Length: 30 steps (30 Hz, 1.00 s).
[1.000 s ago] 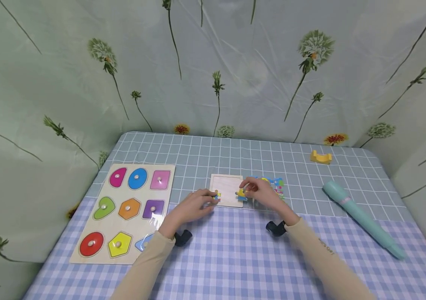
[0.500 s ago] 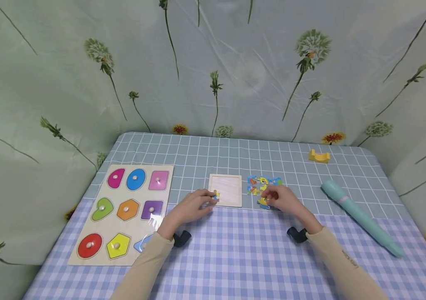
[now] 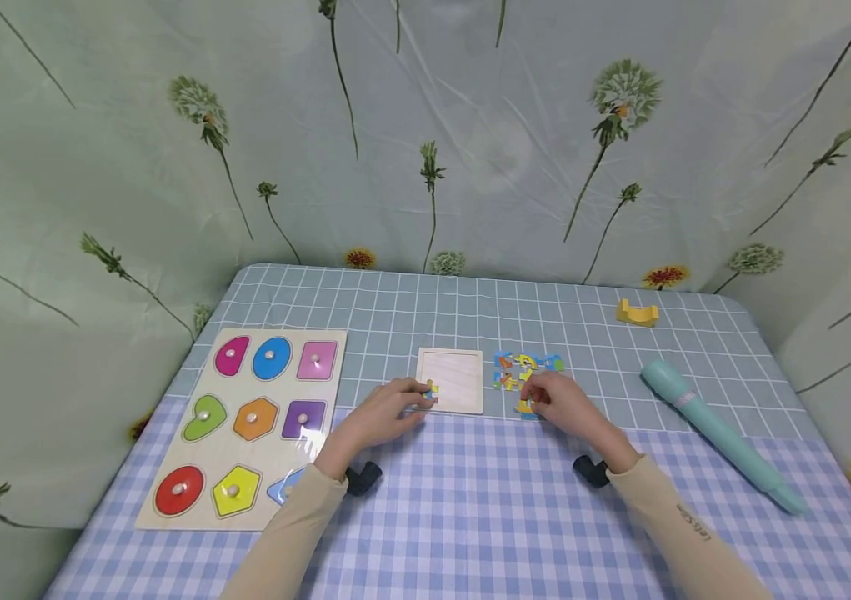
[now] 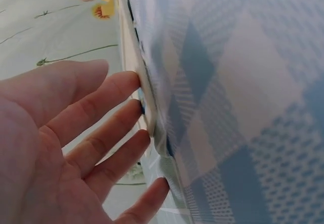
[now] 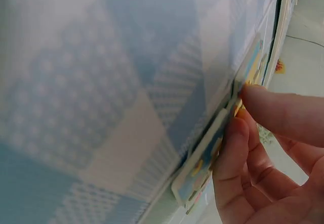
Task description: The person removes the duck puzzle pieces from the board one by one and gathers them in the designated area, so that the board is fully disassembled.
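Observation:
My left hand (image 3: pixel 387 411) rests its nearly straight fingers at the left edge of a small square wooden puzzle tray (image 3: pixel 455 381). Under its fingertips, in the tray's lower left corner, lies a jigsaw piece (image 3: pixel 433 390) with yellow and blue on it. To the right of the tray, my right hand (image 3: pixel 562 402) pinches a yellow and blue jigsaw piece (image 3: pixel 525 407) low at the table, thumb and finger at its edge. Several colourful jigsaw pieces (image 3: pixel 505 362) lie just beyond that hand, which partly covers them. In the right wrist view another piece (image 5: pixel 200 165) lies beside the fingers.
A large wooden knob board (image 3: pixel 256 425) with coloured shapes lies at left. On the right are a long teal stick-like object (image 3: pixel 725 437) and a yellow curved block (image 3: pixel 637 313). A flowered curtain (image 3: pixel 425 125) hangs around the table's back and sides.
My right hand has moved right from the tray's right side to the loose pieces, carrying the yellow and blue jigsaw piece, then lowered it slightly. The left hand has stayed in place.

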### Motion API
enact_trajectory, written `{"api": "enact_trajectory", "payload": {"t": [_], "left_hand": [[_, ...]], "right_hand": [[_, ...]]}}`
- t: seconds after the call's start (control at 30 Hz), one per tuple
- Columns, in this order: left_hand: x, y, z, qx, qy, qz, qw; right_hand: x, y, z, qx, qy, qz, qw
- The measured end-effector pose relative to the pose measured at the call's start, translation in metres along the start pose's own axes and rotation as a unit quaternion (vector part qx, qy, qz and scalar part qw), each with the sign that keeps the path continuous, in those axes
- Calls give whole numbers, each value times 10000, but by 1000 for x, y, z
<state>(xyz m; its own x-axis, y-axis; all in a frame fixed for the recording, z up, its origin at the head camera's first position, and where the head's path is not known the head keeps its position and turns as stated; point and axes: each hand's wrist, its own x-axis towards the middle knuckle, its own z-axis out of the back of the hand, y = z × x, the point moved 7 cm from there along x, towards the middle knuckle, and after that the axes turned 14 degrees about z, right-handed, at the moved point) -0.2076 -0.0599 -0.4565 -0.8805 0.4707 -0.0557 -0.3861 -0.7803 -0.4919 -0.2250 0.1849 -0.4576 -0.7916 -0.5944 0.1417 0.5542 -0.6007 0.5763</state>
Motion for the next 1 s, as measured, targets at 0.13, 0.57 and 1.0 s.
{"api": "enact_trajectory", "payload": {"t": [0.13, 0.57, 1.0], "left_hand": [[0, 0, 2, 47, -58, -12, 10000], [-5, 6, 7, 29, -72, -281, 9996], [-11, 13, 5, 301, 426, -286, 9982]], "right_hand": [[3, 4, 2, 91, -200, -85, 9997], [50, 47, -29, 1170, -362, 629, 9905], [89, 71, -67, 425, 244, 613, 9969]]}}
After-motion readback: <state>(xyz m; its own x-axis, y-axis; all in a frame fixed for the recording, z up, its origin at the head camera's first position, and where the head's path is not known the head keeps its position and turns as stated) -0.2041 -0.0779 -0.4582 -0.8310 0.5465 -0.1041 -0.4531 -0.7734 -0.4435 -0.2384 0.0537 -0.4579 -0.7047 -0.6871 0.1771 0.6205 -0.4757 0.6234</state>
